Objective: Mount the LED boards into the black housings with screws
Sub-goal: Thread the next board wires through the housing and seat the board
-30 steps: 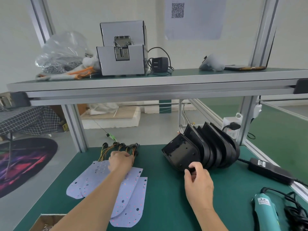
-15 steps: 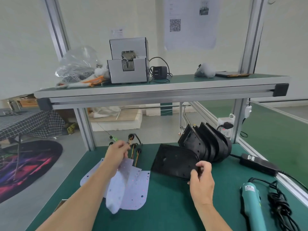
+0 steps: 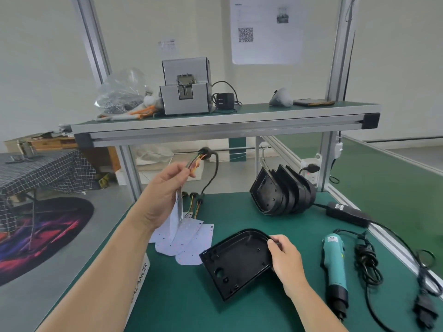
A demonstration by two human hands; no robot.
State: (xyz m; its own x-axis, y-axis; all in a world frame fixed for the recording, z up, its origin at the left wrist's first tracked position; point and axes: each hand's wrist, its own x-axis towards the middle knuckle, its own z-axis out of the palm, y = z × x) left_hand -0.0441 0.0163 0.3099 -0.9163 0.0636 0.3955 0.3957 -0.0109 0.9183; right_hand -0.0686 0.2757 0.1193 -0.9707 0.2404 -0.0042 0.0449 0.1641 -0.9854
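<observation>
One LED board (image 3: 178, 212) held edge-up above green mat (image 3: 191, 307), pinched with its wires by left hand (image 3: 165, 188). One black housing (image 3: 236, 259) on mat, open side up, rim gripped by right hand (image 3: 286, 258). Other housings (image 3: 282, 195) stacked behind.

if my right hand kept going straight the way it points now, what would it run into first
Your right hand pinches the rim of the black housing. Past that is bare mat, then probably the left end of the stack of housings; depth is hard to judge.
</observation>
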